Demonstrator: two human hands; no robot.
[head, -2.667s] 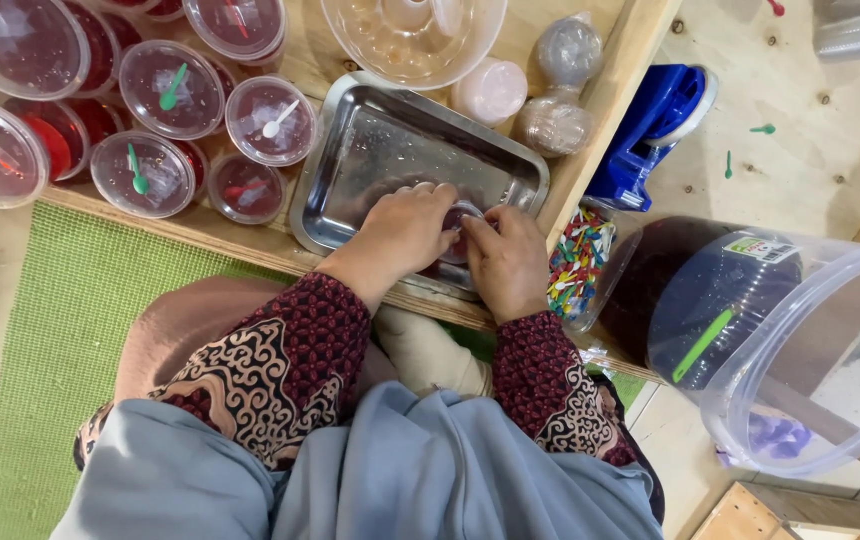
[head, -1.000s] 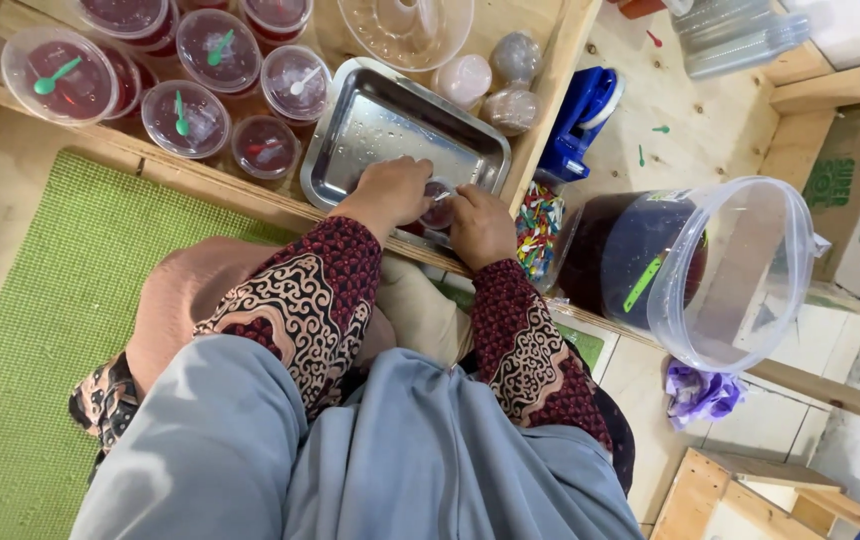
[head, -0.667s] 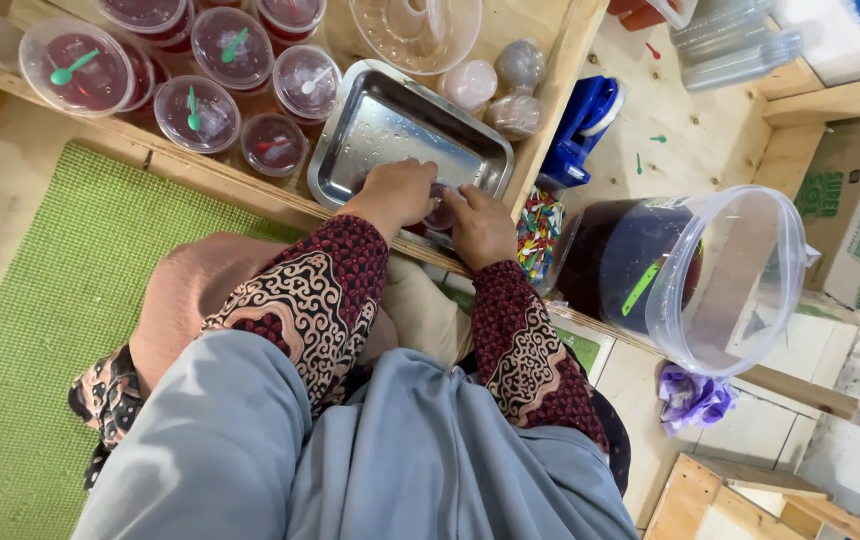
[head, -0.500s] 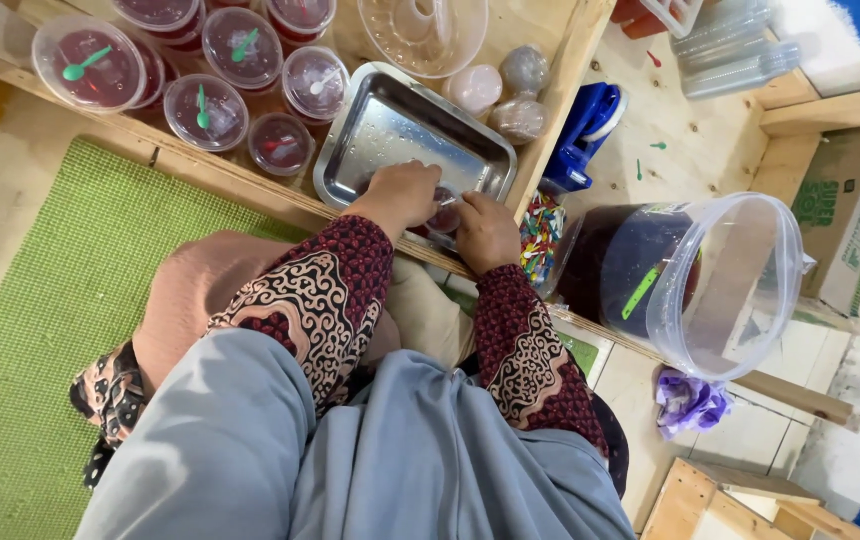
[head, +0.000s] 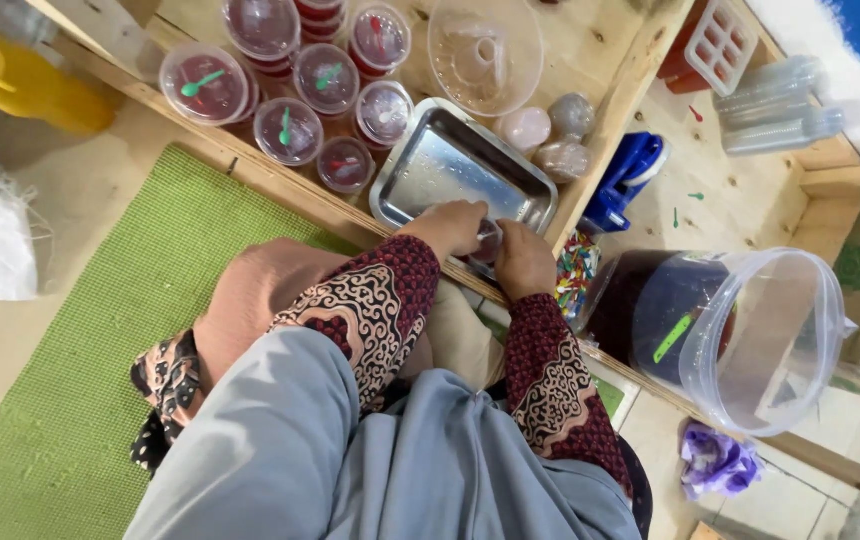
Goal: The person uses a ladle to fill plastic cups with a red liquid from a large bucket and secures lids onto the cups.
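Observation:
Both my hands meet at the near right corner of a rectangular metal tray (head: 440,160) on a wooden ledge. My left hand (head: 447,227) and my right hand (head: 524,262) close from either side on a small clear lidded cup (head: 489,242) with dark red contents. My fingers hide most of the cup. Patterned dark red sleeves cover both forearms.
Several lidded cups of red filling with green spoons (head: 286,131) stand left of the tray. A clear bowl (head: 485,52) and round containers (head: 550,135) sit behind it. To the right are a blue object (head: 626,176), coloured spoons (head: 575,275) and a big clear bucket (head: 750,340). A green mat (head: 70,400) lies at left.
The view has drifted and pulled back, so more of the floor and shelf shows. Both hands stay together on the small cup at the tray's near edge.

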